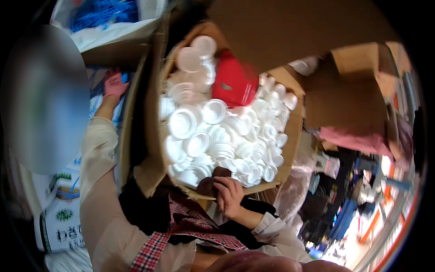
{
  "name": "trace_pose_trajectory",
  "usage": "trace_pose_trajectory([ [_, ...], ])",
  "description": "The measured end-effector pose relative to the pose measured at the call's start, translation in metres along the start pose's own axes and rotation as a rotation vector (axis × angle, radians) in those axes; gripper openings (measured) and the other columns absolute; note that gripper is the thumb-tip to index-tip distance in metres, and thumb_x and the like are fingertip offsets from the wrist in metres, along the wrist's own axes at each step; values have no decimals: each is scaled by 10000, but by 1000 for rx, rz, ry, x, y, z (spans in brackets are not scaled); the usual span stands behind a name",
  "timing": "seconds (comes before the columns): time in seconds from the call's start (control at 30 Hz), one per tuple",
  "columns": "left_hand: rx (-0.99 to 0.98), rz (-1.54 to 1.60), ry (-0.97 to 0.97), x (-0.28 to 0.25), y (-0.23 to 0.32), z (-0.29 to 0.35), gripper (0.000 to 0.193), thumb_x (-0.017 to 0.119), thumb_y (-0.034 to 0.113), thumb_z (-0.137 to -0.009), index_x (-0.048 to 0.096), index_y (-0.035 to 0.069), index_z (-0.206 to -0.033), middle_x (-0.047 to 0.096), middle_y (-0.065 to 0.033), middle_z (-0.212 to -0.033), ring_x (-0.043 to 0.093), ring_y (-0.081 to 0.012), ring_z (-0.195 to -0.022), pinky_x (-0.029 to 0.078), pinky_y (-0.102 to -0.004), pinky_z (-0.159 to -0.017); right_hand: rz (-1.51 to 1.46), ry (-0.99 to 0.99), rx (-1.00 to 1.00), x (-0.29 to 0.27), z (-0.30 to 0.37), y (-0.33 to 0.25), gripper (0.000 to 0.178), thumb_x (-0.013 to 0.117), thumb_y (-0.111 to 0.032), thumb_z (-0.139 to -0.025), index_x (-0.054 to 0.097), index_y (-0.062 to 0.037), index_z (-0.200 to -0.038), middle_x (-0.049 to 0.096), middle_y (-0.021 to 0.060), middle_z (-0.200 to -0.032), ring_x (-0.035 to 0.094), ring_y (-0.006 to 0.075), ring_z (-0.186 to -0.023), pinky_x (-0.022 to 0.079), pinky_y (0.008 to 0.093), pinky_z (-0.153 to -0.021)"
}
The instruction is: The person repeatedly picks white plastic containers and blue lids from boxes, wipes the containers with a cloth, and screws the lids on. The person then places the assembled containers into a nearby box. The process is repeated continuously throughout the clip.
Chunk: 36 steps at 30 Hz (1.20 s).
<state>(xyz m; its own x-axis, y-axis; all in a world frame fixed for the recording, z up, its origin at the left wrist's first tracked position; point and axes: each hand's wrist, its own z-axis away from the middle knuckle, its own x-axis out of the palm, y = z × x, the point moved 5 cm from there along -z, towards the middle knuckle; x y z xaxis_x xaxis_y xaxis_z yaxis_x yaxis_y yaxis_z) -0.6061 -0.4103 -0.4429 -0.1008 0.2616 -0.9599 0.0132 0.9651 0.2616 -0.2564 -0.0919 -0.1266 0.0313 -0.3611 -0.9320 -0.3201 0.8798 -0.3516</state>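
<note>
My left arm, in a beige sleeve, stretches far out to the left. My left hand (115,85), in a pinkish glove, lies with fingers extended over blue and white packaging beside a cardboard wall; motion blurs the fingertips. Close to my body, my right hand (229,195) is bare, its fingers curled over a dark brown, soft-looking piece (207,186) at the near rim of a large cardboard box (293,147). Many round white plastic lids (197,144) fill that box. Among them, toward the back, sits a red container (233,81), blurred.
Raised brown box flaps (312,27) stand behind and to the right. White printed sacks (63,222) are stacked at the left. A bin of blue strands (104,16) is at the far left. Pink fabric (355,140) and cluttered shelving lie to the right.
</note>
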Motion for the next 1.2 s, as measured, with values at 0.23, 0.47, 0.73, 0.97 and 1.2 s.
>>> trace_pose_trajectory([
  [0.23, -51, 77, -56, 111, -92, -4, 377, 520, 234, -863, 487, 83, -1207, 542, -228, -1108, 529, -413, -1015, 473, -460, -801, -29, -7, -23, -1, -5, 9, 306, 618, -131, -720, 614, -67, -1018, 585, 87, -1130, 557, 288, -991, 445, 371, -810],
  [0.47, -123, 834, 339, -49, -38, 73, 864, 799, 216, -730, 312, -35, -1398, 388, -208, -1396, 387, -321, -1282, 302, -386, -1075, -78, 125, 109, -9, -2, 10, 330, 634, -189, -750, 564, -73, -1051, 551, 103, -1116, 522, 297, -1018, 413, 391, -861],
  [0.73, 400, 862, -170, -285, 201, 131, 923, 788, 173, -682, 270, 10, -1429, 393, -203, -1407, 411, -308, -1288, 345, -380, -1051, -140, 109, 402, 11, 24, 34, 478, 720, -320, -709, 545, -150, -1120, 404, 125, -1300, 368, 332, -1218, 402, 501, -893],
  [0.97, 539, 232, -167, -298, 267, 140, 828, 759, 400, -692, 398, 42, -1346, 418, -256, -1339, 410, -397, -1247, 343, -432, -1041, -368, -94, 242, 16, 13, 42, 239, 655, -90, -702, 563, -45, -918, 567, 188, -946, 567, 362, -821, 472, 426, -761],
  [1.2, 107, 1507, -676, -289, 342, 193, 439, 572, 369, -925, 492, 97, -1260, 545, -6, -889, 509, -96, -738, 431, -238, -641, -1190, 393, 396, -58, 18, 102, 196, 608, -52, -800, 527, -57, -978, 571, 28, -802, 563, 143, -776, 469, 318, -743],
])
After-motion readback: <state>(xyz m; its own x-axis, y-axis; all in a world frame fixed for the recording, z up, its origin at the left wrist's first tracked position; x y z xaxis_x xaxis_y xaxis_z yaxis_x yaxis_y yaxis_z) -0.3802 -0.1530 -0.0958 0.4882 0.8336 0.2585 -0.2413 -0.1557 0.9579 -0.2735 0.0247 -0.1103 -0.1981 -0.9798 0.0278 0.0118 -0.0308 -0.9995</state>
